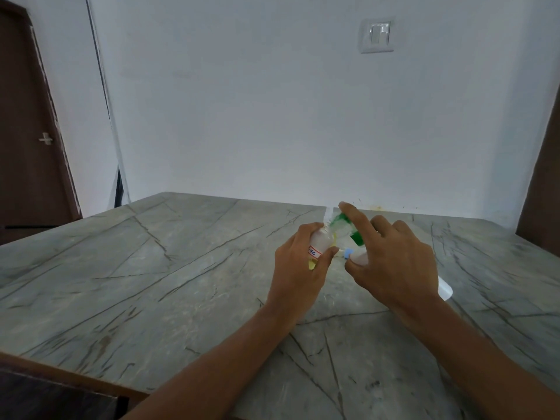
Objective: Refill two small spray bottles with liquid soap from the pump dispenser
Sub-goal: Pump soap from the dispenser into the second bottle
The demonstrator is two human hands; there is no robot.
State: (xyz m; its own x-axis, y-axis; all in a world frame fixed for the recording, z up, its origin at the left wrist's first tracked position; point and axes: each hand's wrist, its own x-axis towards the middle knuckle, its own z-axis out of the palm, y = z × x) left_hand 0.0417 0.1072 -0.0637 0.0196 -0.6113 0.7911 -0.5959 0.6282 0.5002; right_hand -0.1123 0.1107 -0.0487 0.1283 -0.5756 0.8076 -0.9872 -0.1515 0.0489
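While a small spray bottle (319,242) is gripped over the marble table (151,268) by the left hand (298,268), the green pump dispenser (344,225) just beside it is touched from above by the right hand's (397,268) outstretched index finger, a second white bottle (445,288) being partly hidden behind that hand

Broad tabletop (136,268) left of pump dispenser (341,220)
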